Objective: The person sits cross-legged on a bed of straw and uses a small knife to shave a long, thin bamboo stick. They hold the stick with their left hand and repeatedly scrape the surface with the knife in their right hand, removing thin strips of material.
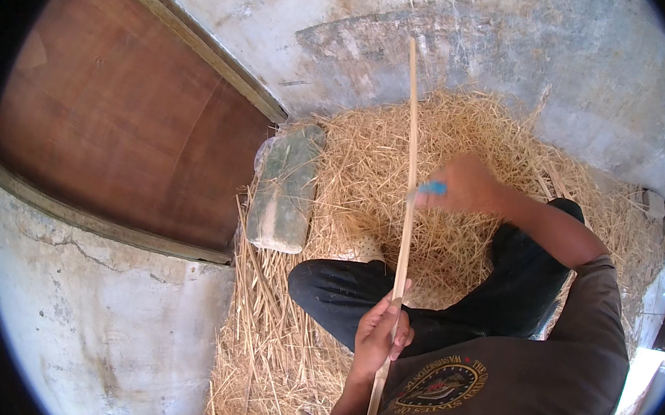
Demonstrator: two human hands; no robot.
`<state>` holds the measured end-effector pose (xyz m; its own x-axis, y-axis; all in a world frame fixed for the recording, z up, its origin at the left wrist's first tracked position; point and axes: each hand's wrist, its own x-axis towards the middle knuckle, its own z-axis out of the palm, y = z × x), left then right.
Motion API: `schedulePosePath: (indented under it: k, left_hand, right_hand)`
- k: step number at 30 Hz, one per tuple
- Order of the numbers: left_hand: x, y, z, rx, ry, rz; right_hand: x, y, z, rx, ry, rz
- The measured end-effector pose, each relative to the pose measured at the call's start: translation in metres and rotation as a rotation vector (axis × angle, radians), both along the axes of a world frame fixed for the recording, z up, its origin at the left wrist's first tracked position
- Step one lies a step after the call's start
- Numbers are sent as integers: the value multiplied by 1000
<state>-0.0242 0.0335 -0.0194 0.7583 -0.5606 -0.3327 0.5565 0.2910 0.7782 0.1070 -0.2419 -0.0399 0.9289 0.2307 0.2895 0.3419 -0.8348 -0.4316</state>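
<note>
A long, narrow, pale strip (411, 125), which looks like split bamboo, runs slantwise from beside my body up toward the wall. My left hand (380, 334) is closed round its lower part, above my lap. Farther up, my right hand (467, 185) grips a small blue tool (431, 188) and is blurred by motion. The tool's end lies against or very close to the strip's right side. Blur hides its exact kind, and whether it touches cannot be told.
Straw-like shavings (359, 151) cover the floor around my crossed legs (338, 292). A greenish-grey block (285, 188) lies at the left, near several loose strips (267, 320). Behind stand a stained wall (491, 50) and a brown panel (134, 121) in a wooden frame.
</note>
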Motion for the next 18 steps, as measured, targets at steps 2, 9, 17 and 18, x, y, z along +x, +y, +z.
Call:
schedulePosePath:
  k: [2,9,17,18]
  left_hand:
    - [5,-2,5,41,-20,-5]
    - [-1,-24,20,311,-144,-45]
    - [2,-24,17,619,-577,10]
    - [2,-23,17,658,-606,7]
  right_hand:
    - [-22,13,13,-82,48,90]
    - [11,-21,-11,-13,88,-241]
    - [-14,10,-13,-8,90,-44]
    - [2,-4,-12,0,91,-128]
